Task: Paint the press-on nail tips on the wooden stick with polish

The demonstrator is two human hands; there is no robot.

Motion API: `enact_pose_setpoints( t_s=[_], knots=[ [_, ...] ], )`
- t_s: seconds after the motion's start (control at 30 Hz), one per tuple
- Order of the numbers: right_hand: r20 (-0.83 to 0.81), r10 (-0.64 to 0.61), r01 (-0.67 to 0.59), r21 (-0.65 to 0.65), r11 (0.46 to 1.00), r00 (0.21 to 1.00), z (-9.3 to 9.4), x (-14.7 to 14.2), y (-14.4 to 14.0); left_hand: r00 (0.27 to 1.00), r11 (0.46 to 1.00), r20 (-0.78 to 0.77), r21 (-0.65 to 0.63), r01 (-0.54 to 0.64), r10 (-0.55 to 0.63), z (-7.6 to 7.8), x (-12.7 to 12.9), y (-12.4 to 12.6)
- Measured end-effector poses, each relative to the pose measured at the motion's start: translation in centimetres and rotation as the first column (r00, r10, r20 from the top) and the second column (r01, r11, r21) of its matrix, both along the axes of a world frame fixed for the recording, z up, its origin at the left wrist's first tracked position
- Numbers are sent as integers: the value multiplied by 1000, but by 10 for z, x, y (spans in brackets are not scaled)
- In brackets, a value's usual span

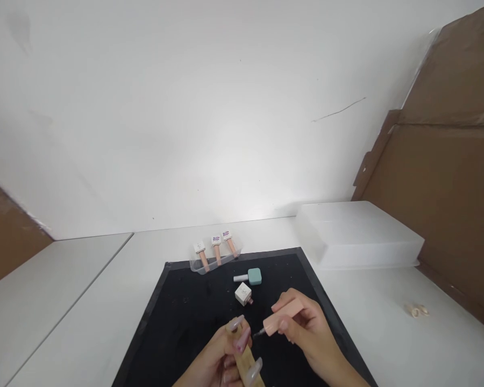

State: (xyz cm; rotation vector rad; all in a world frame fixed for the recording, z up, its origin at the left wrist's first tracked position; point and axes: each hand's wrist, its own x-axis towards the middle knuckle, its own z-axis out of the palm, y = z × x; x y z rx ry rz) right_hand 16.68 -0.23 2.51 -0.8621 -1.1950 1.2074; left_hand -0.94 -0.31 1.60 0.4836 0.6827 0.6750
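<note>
I am looking down at a white table point(84, 301) against a white wall, where a black mat point(193, 317) is serving as the work surface, and I judge the nail-painting job here to be in mid-course rather than near its end. A translucent white box point(358, 234) is sitting well apart at the right, beside brown cardboard panels point(447, 177). At the mat's far edge a clear tray point(210, 263) is holding three polish bottles point(216, 248) lying side by side, their pale caps on, so those colours are looking untouched. Nearer, a teal-capped bottle point(250, 277) is lying on its side on the mat, and just in front of it a white square bottle point(243, 294) is standing with its cap off, which suggests its colour is the one in use. My left hand point(221, 357) is curling around a wooden stick point(248, 363) near the bottom edge, fingers closed on it, a pale false nail tip point(234, 324) sitting at the stick's upper end. My right hand point(306, 325) is pinching a peach brush cap point(284, 317), its dark brush point(260, 333) pointing at that tip and almost touching it. Whether polish is already coating the tip, I cannot tell. A small pale object point(416, 310) is lying alone on the table at the far right.
</note>
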Motion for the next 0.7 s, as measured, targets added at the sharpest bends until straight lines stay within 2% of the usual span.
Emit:
enact_pose_setpoints(
  t_s=[0.13, 0.3, 0.47, 0.7],
  knots=[
    [-44, 84, -85, -42, 995, 996, -4, -3, -4, 999, 1000, -36, -29, -8, 7, -1, 1, 0],
    [44, 116, -113, -54, 992, 992, -9, -5, -6, 1000, 999, -9, 28, 28, -28, -10, 4, 1],
    [106, 52, -50, -23, 998, 993, -12, -5, -6, 996, 996, -18, 24, 83, -82, -11, 2, 3],
    [112, 10, -8, -18, 1000, 994, -11, -6, -2, 1000, 1000, -4, -23, 12, -12, -14, 1, 0]
  ],
)
